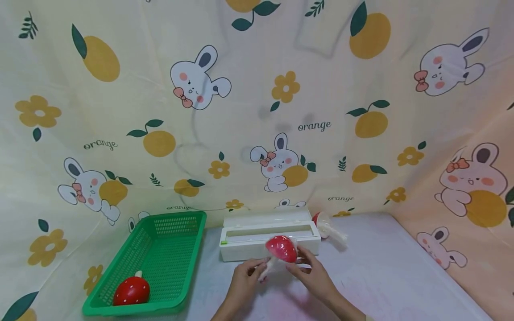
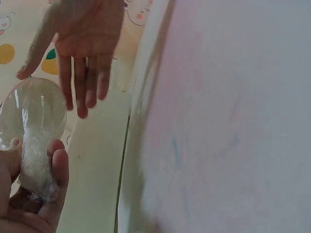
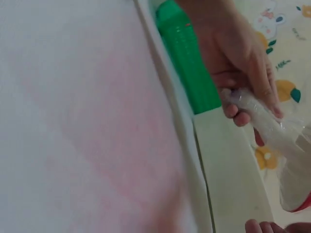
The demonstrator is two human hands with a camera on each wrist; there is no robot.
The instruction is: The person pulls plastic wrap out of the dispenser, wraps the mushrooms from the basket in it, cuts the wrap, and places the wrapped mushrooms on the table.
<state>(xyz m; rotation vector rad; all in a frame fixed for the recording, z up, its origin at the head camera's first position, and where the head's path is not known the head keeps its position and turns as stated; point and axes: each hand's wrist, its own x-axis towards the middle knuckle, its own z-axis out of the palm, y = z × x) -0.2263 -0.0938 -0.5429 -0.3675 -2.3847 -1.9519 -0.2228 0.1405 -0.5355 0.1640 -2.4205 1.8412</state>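
A toy mushroom (image 1: 282,249), red-capped with white dots and wrapped in clear plastic film, is held above the table in front of a white box. My left hand (image 1: 246,277) grips its wrapped stem (image 3: 265,119), cap end up. In the left wrist view the film (image 2: 36,165) bunches around the stem inside the curled fingers. Beside the cap is my right hand (image 1: 315,273); the left wrist view shows its fingers (image 2: 80,82) straight and its thumb tip right at the cap's edge.
The white cling film dispenser (image 1: 237,255), lid raised, has a green slider (image 1: 224,243). Behind its right end lies another wrapped mushroom (image 1: 331,231). A green basket (image 1: 192,263) at left contains an unwrapped red mushroom (image 1: 132,290). Patterned cloth (image 1: 249,125) hangs behind the table (image 1: 385,276).
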